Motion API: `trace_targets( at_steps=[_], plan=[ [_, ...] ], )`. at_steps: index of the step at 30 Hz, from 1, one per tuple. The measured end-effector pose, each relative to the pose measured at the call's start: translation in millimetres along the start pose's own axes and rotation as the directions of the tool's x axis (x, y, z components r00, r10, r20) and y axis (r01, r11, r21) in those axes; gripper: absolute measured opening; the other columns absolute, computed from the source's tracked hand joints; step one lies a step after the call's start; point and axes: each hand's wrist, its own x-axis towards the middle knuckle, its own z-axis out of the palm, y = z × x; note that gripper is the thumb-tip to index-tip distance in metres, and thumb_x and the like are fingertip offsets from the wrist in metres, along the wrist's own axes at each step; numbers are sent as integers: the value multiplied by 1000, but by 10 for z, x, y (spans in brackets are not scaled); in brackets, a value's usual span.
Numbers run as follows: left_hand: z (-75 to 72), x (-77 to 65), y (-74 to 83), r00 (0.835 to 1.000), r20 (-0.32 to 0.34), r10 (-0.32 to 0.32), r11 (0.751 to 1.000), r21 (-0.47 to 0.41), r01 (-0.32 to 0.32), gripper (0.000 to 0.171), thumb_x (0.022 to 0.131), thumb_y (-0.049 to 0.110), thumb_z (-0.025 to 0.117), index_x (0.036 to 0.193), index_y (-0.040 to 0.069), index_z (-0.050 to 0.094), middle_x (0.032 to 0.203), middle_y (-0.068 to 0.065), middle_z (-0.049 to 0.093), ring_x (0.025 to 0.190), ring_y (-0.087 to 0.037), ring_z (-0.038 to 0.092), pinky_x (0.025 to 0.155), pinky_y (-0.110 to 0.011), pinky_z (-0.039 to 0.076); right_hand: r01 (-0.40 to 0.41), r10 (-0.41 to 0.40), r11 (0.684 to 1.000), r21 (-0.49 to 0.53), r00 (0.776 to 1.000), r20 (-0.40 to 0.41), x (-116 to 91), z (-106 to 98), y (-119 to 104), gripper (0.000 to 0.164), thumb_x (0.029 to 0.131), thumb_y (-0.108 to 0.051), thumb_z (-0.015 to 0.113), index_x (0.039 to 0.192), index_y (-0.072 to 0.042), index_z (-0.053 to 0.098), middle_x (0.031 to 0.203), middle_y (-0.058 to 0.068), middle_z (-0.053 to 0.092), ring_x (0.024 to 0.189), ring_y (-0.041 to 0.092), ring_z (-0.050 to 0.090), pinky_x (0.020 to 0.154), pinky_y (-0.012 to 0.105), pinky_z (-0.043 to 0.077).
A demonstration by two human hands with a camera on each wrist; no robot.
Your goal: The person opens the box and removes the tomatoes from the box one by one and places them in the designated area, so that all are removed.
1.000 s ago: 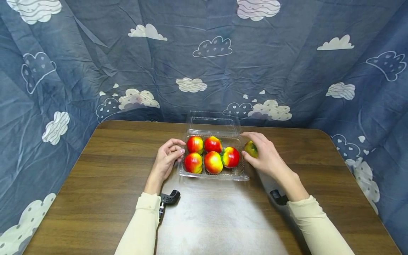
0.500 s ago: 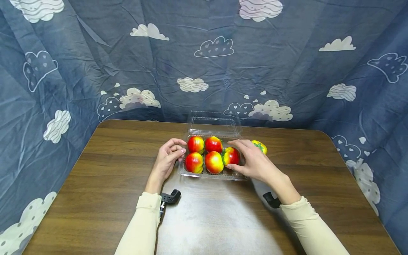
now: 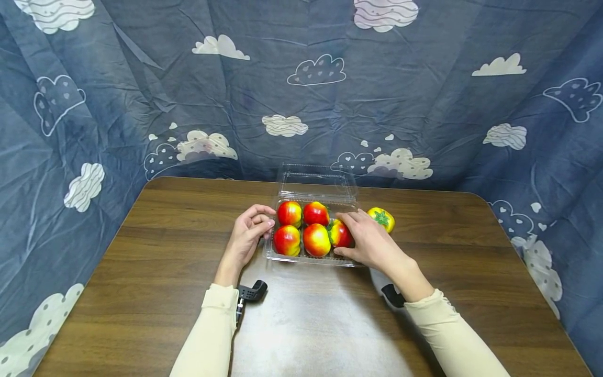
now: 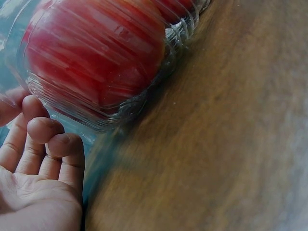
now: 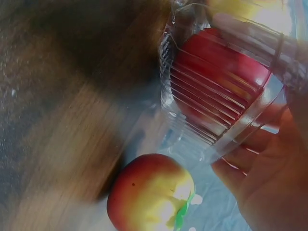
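Note:
Several red-and-yellow persimmons (image 3: 316, 241) sit in a clear plastic clamshell box (image 3: 313, 261), its lid (image 3: 317, 180) standing raised at the back. My left hand (image 3: 245, 238) pinches the box's left rim with thumb and finger, the other fingers curled below, as the left wrist view shows. At the right end of the box, my right hand (image 3: 374, 241) reaches over the side wall. Its thumb and fingers are around the right-hand persimmon (image 3: 340, 234), which the hand partly hides. In the right wrist view, that fruit (image 5: 211, 79) shows red through the ribbed wall.
One more persimmon (image 3: 381, 219), green calyx up, lies on the wooden table (image 3: 165, 251) just right of the box, behind my right hand. A blue cloud-print curtain (image 3: 235, 104) hangs along the table's back edge and sides.
My right hand has moved left from the persimmon on the table into the box and closed around the right-hand one there. The left hand stays at the rim.

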Motion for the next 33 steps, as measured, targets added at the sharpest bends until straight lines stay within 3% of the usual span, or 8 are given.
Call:
trace_targets(
  at_steps=[5,12,18,26,33],
  plan=[
    [4,-3,6,1000,2,5,1000,1,-5,22,95,-12,61,116,-5,59,78,-1,66,66,-13,55,59,-20,45,5,-4,1000,16,1000,-26,-9,-1,1,82,76,-34,95,141,1,59,136,22,65,133,49,57,119,59,41],
    [-1,-7,-3,1000,9,6,1000,17,-7,23,95,-11,61,118,-10,57,78,-1,67,67,-13,55,60,-20,46,0,4,997,79,999,-52,-27,-44,-9,81,76,-26,93,143,1,57,137,19,64,124,36,60,108,52,53],
    [2,-4,-4,1000,7,4,1000,18,-4,22,95,-11,61,117,-7,58,78,0,67,67,-13,55,60,-21,46,-2,10,993,117,997,-71,-29,-52,11,80,75,-21,92,143,-1,55,138,17,63,125,35,59,110,52,51],
    [-2,-8,12,1000,12,12,1000,15,-12,25,96,-12,60,120,-13,55,78,0,66,66,-13,55,60,-20,46,-16,42,980,196,991,-127,-26,-66,28,80,74,-16,93,142,-3,53,137,18,62,125,36,59,109,54,51],
    [-2,-8,16,1000,8,8,1000,5,-8,23,95,-13,60,118,-11,56,78,-1,67,66,-13,54,60,-20,46,-5,56,973,229,974,-217,-34,-117,69,77,75,-16,92,140,-2,53,130,17,62,117,34,59,104,53,53]
  ],
)
